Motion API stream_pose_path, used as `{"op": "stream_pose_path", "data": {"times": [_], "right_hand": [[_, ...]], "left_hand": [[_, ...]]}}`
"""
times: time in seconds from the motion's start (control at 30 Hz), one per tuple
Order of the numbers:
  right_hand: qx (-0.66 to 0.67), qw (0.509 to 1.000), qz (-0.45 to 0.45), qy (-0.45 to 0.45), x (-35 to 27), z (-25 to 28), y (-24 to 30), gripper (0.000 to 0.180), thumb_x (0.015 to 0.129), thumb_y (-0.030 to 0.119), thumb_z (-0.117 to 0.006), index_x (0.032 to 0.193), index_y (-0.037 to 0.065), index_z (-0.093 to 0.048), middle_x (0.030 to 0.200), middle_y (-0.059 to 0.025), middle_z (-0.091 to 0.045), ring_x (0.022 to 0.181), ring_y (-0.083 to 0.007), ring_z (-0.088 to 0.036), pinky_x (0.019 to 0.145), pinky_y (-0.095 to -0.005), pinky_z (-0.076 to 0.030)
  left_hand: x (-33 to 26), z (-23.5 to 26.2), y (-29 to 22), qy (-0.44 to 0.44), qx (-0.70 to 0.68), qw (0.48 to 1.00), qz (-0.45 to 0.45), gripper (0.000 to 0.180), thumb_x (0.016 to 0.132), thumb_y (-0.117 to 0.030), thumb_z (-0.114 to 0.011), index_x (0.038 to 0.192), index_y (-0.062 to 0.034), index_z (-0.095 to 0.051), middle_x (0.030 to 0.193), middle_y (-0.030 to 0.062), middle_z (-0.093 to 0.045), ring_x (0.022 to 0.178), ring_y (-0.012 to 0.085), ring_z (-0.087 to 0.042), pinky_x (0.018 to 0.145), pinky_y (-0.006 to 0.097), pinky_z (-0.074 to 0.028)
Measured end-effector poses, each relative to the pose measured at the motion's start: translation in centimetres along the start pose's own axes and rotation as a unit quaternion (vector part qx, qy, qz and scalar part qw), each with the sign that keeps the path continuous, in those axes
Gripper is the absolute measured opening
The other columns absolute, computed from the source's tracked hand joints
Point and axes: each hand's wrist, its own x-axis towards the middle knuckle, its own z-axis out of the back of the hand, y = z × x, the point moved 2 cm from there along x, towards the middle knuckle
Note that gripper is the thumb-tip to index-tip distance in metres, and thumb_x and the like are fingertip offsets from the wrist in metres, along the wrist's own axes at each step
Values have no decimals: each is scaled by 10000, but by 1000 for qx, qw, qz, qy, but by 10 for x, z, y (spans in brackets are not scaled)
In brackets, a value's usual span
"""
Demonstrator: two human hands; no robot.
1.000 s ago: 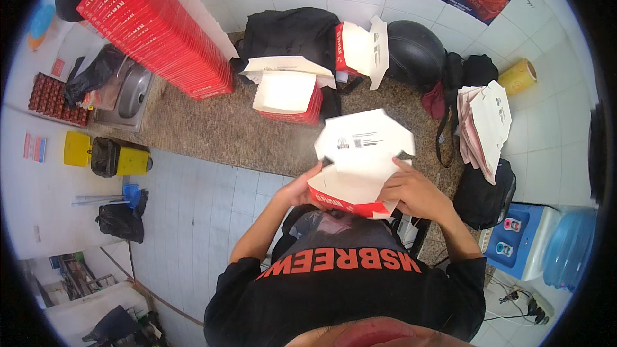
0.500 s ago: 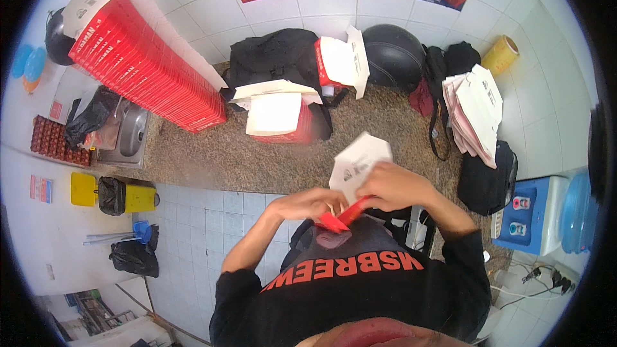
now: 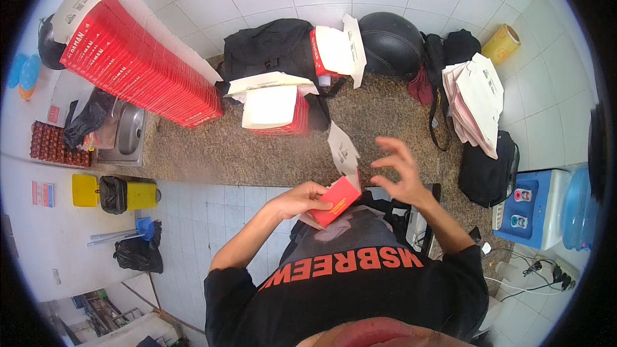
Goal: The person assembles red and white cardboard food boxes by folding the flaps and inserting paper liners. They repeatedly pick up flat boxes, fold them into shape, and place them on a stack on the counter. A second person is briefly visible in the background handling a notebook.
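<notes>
Box folding, mid-way on this piece. The red-and-white carton box (image 3: 339,186) sits in front of the person's chest, above the near edge of the speckled stone counter (image 3: 257,154): red body looks formed, white lid flap stands up and open, so closing looks left to do. Folded output already exists: two open-lid boxes (image 3: 273,106) on the counter near the black bag (image 3: 270,48), plus a long leaning row of red finished boxes (image 3: 138,64) at far left. A stack of flat unfolded blanks (image 3: 479,99) lies at right, so plenty remains, as far as I can judge.

Left hand (image 3: 299,199): forearm comes up from lower left, fingers wrapped on the red body's left end, thumb on top, holding it. Right hand (image 3: 398,170): raised just right of the lid flap, fingers spread wide and curled a bit, holding nothing; cannot tell if a fingertip touches the flap.

Helmet (image 3: 389,42) sits at the back wall.
</notes>
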Motion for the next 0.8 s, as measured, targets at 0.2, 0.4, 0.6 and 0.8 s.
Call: {"op": "stream_pose_path", "data": {"times": [0.2,0.4,0.6,0.8], "right_hand": [[175,961,-160,143,-6,-42,11,412,962,253,-658,1341,101,-605,1417,-232,-504,1337,-411,-476,1112,-458,-382],[75,972,-123,185,-9,-49,9,254,992,251,-566,1134,43,-601,1319,-239,-539,1204,-424,-531,1015,-482,-423],[80,966,-85,230,-9,-49,2,240,1008,255,-528,1082,38,-598,1302,-236,-546,1170,-428,-534,991,-493,-424],[103,963,-75,237,-9,-48,0,267,1016,288,-525,1034,38,-619,1220,-219,-570,1132,-419,-544,961,-478,-443]], "left_hand": [[15,-22,-7,23,-1,1000,19,276,986,-164,-663,1176,31,-708,1078,79,-740,964,109,-670,878,272,-537],[20,-26,-2,17,0,999,49,291,1001,-195,-653,1148,51,-705,1037,111,-747,928,136,-708,818,279,-564],[19,-38,0,-35,49,995,74,261,1027,-195,-620,1104,32,-723,998,87,-743,875,111,-690,722,279,-580],[20,-33,-4,-7,163,986,-24,296,1044,-220,-600,1090,41,-731,927,47,-741,848,103,-681,702,280,-569]]}}
